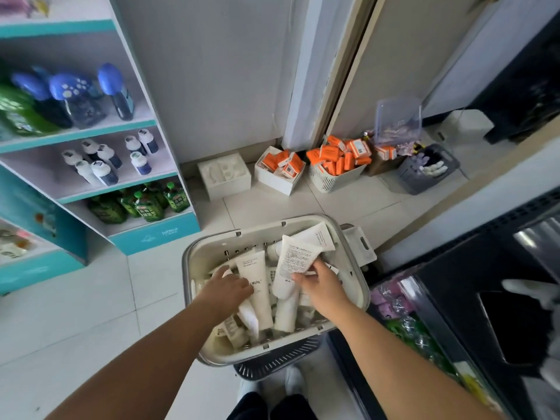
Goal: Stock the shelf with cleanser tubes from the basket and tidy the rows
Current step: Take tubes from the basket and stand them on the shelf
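Note:
A cream basket stands in front of me, full of white cleanser tubes. My right hand pinches one white tube by its lower part and holds it above the pile, printed back facing me. My left hand reaches into the basket's left side, fingers curled round the lower end of another white tube lying in the pile. A teal and white shelf unit stands to the left with blue-capped bottles, white bottles and green pouches on its boards.
Against the far wall sit a white box, white bins of orange cartons and a grey crate. A dark display case runs along the right. A grey basket lies under the cream one, over white floor tiles.

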Available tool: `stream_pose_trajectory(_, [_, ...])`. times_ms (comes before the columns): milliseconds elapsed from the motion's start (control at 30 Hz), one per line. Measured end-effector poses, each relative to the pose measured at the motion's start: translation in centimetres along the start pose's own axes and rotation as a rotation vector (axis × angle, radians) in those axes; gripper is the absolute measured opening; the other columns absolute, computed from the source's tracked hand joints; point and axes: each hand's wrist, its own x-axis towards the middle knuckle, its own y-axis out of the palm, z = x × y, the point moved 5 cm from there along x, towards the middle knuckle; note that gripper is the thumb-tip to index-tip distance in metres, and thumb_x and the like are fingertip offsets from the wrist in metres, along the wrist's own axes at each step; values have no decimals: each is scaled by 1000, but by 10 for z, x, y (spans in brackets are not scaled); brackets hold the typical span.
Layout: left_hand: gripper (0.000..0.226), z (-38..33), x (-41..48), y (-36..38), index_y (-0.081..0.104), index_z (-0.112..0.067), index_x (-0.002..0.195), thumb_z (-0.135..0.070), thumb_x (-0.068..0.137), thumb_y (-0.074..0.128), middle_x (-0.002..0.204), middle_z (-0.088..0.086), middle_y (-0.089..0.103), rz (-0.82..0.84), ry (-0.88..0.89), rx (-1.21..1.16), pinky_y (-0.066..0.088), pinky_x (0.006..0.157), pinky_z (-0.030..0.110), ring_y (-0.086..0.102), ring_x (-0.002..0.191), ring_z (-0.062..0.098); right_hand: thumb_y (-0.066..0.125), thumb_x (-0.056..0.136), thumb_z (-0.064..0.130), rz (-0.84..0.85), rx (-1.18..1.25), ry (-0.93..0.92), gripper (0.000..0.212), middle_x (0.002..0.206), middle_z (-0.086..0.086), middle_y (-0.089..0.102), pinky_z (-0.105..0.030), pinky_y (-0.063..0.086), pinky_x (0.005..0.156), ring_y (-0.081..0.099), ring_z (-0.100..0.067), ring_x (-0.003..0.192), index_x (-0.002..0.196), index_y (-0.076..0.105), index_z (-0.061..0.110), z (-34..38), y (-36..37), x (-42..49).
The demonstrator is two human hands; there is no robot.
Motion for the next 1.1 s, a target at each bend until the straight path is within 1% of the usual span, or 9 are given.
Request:
stream_pose_trajectory(167, [39,47,-2,-41,56,-27,123,-42,88,65,124,-5,62,-129,-299,-869,44,89,25,57,107,16,65,91,22,-123,79,-25,29,108,21,63,-26,50,90,59,3,100,117,55,31,17,-30,-7])
stream_pose_trajectory(233, [33,51,-2,-68,56,-32,118,-40,87,66,113,-8,65,-228,-280,-1156,52,75,20,61,98,13,68,89,20,-183,148,-49,29,107,17,66,-28,53,89,63,-3,102,114,56,31,26,-48,-10])
stream_pose_trajectory(300, [32,47,2,-103,56,-30,117,-36,88,66,109,-11,64,-333,-246,-1306,52,78,24,61,98,12,69,88,15,-229,216,-74,31,108,9,68,-35,53,93,65,-11,105,115,57,24,37,-69,-15])
stream_pose_trajectory(400, [32,34,14,-151,59,-31,115,-40,86,68,111,-10,66,-412,-164,-1376,52,89,40,63,102,15,69,88,16,-270,202,-137,27,110,6,68,-41,53,94,65,-13,105,111,58,26,59,-102,-25])
stream_pose_trajectory(500, [27,11,26,-199,60,-39,109,-43,84,69,109,-15,67,-444,-66,-1378,52,90,40,63,102,11,69,88,18,-340,205,-209,28,110,9,67,-38,54,91,64,-11,103,112,58,26,83,-142,-45])
stream_pose_trajectory(733, [22,-85,32,-325,62,-31,109,-32,88,67,104,-12,70,-557,213,-1376,52,83,30,66,93,9,67,89,12,-480,158,-444,32,112,17,65,-11,49,81,62,10,96,113,57,30,135,-237,-129])
stream_pose_trajectory(933, [26,-197,30,-423,65,-27,113,-33,87,68,112,-8,71,-581,467,-1420,56,89,44,68,104,17,68,89,17,-657,182,-573,24,115,9,68,-26,53,90,65,-8,106,107,59,31,143,-331,-227])
stream_pose_trajectory(1033, [30,-260,32,-460,67,-24,108,-37,82,73,109,0,72,-559,563,-1455,56,84,52,69,99,25,67,90,23,-769,155,-575,22,111,14,68,-23,52,88,64,-2,103,107,59,33,131,-378,-275])
stream_pose_trajectory(1100, [29,-304,36,-477,67,-19,104,-35,81,74,101,4,73,-571,607,-1450,57,70,48,69,83,20,66,91,22,-838,130,-565,21,107,17,67,-14,50,80,62,6,94,109,59,29,118,-406,-302])
